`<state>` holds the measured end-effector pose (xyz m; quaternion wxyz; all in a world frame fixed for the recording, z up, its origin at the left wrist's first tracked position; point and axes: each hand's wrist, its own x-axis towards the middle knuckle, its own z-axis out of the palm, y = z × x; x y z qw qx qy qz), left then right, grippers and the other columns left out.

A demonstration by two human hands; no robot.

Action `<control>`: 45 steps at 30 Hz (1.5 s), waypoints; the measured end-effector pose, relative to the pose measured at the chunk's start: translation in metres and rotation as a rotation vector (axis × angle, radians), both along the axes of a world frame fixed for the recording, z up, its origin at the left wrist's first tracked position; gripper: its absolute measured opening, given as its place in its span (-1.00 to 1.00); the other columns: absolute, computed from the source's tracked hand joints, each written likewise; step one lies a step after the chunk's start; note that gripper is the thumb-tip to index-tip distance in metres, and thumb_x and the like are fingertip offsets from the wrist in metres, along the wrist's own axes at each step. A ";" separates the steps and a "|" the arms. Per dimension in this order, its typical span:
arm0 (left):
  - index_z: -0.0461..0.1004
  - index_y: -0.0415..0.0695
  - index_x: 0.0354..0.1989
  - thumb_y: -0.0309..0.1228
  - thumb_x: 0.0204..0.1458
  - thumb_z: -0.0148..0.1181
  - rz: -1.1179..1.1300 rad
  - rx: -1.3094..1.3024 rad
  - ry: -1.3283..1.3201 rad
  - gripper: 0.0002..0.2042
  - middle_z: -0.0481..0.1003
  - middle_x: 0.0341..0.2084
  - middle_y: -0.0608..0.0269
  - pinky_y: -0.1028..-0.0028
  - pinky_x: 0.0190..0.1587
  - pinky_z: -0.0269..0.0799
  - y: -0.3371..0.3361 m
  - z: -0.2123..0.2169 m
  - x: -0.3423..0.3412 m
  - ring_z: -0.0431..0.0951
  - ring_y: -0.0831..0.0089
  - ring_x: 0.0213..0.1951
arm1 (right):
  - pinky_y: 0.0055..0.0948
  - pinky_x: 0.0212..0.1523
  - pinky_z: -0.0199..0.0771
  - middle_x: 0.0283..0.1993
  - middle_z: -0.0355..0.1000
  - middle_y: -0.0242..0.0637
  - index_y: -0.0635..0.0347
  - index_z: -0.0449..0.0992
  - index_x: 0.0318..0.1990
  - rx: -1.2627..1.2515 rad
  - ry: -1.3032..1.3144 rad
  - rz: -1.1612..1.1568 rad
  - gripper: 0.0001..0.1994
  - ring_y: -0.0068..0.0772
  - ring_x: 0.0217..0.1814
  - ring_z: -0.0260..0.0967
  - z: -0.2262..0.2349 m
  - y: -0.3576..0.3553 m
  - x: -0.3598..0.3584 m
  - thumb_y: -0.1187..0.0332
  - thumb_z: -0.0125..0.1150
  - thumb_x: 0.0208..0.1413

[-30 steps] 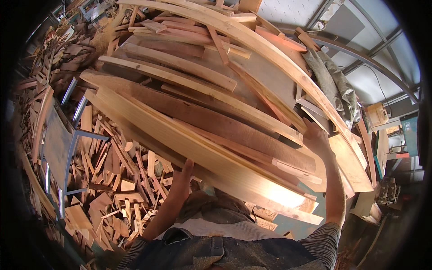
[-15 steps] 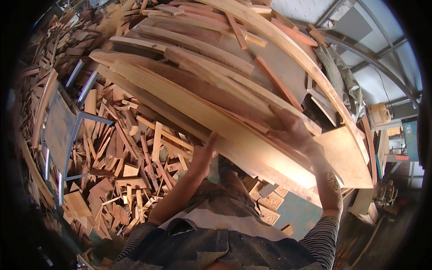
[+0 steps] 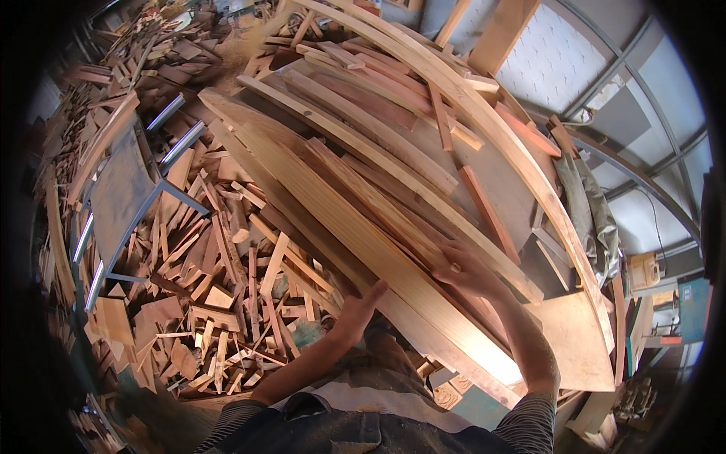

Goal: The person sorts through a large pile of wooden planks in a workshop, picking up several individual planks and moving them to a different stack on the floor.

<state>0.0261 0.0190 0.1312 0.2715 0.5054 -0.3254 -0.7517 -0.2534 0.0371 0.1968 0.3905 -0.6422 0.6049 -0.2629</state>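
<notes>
A long pale board (image 3: 340, 216) slants across the stack in front of me, its near right end brightly lit. My left hand (image 3: 360, 312) is closed on its near edge, thumb along the top; its fingers are hidden underneath. Beyond the board, my right hand (image 3: 470, 274) grips a narrow brown plank (image 3: 378, 204) that lies tilted along the pale board's far side. Its fingertips are partly hidden. A wider brown board lies partly covered at their far left ends.
Several more planks (image 3: 378, 144) lie farther back on the stack, beside a long curved-looking beam (image 3: 522, 151). Offcuts (image 3: 219, 295) heap up at the left, near a blue-grey metal frame (image 3: 136, 189). A plywood sheet (image 3: 578, 340) sits at the right.
My right hand has drawn the narrow plank nearer, tilting it against the pale board. My left hand stays at the pale board's edge. The whole view has shifted.
</notes>
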 end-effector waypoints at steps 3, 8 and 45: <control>0.50 -0.50 -0.04 0.13 0.03 0.39 -0.016 0.049 -0.040 -0.25 0.57 -0.20 0.11 0.42 -0.13 0.48 -0.001 -0.001 0.001 0.56 0.41 -0.18 | -0.37 0.18 0.33 0.10 0.45 -0.20 0.17 0.39 0.33 0.243 -0.104 -0.101 -0.42 -0.39 0.14 0.35 0.009 -0.007 0.002 0.21 0.35 0.18; 0.56 -0.46 -0.18 0.19 0.00 0.38 -0.006 -0.045 -0.014 -0.26 0.58 -0.39 0.14 0.46 -0.36 0.48 0.004 -0.025 0.003 0.57 0.45 -0.39 | -0.39 0.18 0.34 0.10 0.50 -0.23 0.22 0.42 0.30 0.399 -0.050 -0.058 -0.45 -0.41 0.14 0.39 0.016 -0.025 0.006 0.22 0.33 0.20; -0.09 -0.26 0.36 -0.34 -0.05 0.52 -0.231 0.333 0.044 -0.06 0.34 0.19 -0.01 0.31 0.18 0.46 -0.044 -0.015 0.043 0.40 0.25 0.20 | 0.02 0.01 0.53 -0.02 0.49 0.09 0.23 0.50 -0.04 -0.449 0.691 -0.380 -0.66 0.18 0.05 0.45 -0.137 -0.541 -0.048 0.32 0.29 0.02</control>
